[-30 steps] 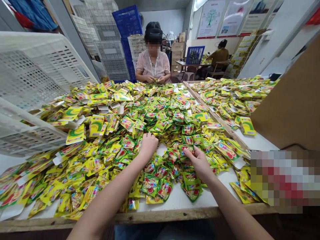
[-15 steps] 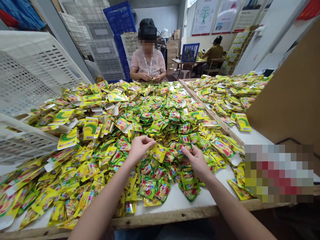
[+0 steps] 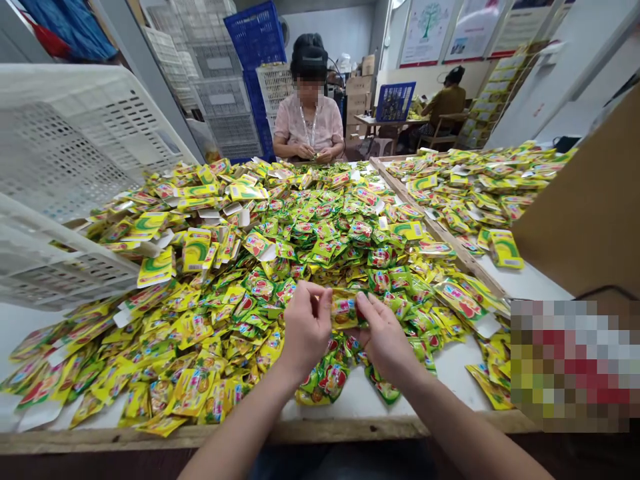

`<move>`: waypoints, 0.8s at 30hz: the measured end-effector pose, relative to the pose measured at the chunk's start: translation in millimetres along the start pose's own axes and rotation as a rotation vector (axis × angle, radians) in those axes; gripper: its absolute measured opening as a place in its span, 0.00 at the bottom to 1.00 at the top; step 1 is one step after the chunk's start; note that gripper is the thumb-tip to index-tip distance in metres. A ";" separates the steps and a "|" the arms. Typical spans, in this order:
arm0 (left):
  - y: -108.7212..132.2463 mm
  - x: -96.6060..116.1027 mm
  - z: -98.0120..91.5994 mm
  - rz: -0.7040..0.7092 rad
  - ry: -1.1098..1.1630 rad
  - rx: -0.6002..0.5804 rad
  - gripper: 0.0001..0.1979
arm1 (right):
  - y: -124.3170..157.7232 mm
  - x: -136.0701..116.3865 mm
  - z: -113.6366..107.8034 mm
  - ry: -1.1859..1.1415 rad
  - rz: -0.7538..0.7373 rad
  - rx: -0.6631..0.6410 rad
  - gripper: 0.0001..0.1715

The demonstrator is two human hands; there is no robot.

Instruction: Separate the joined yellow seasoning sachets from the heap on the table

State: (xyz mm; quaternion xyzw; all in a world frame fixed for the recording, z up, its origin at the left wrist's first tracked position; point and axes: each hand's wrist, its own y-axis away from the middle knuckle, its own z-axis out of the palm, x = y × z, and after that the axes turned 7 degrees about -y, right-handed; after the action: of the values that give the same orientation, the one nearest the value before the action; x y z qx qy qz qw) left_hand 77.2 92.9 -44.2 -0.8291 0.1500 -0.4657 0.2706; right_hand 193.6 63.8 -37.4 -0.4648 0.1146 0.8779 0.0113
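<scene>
Left hand (image 3: 306,330) and right hand (image 3: 385,337) have come together since the earlier frame and now sit raised over the near part of the table (image 3: 357,400). Across it, a person (image 3: 309,120) works with both hands, and farther back a second person (image 3: 449,100) sits at a desk. A white crate (image 3: 75,140) leans in at the left, and a wooden tray (image 3: 431,223) holds more packets at the right. A heap of packets (image 3: 280,247) spreads over most of the table (yellow and green foil, some with paper tabs). The work in hand looks like picking out packets one at a time, and with this one lifted, the next move seems to call for a look at it. That sachet (image 3: 345,310), small and flat with glossy yellow-and-red print, sits between the hands just above the heap. Both hands are curled closed, pinching its side edges.
</scene>
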 end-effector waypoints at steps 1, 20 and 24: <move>5.8 -1.0 2.2 0.063 -0.061 0.032 0.06 | 3.1 2.0 2.1 0.019 -0.002 -0.034 0.25; -155.0 -126.1 -43.1 0.197 -1.077 -0.533 0.14 | 31.4 -13.9 -45.3 0.251 -0.001 -0.018 0.25; -158.4 -119.8 -64.8 0.197 -1.037 -0.469 0.18 | 30.2 -12.6 -52.3 0.243 -0.001 -0.001 0.23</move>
State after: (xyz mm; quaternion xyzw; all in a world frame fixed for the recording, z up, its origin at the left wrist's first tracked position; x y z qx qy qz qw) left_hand -41.1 261.0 -6.6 -0.9689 0.1736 0.0748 0.1599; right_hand 239.4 24.4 -49.7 -0.5678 0.1145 0.8152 -0.0023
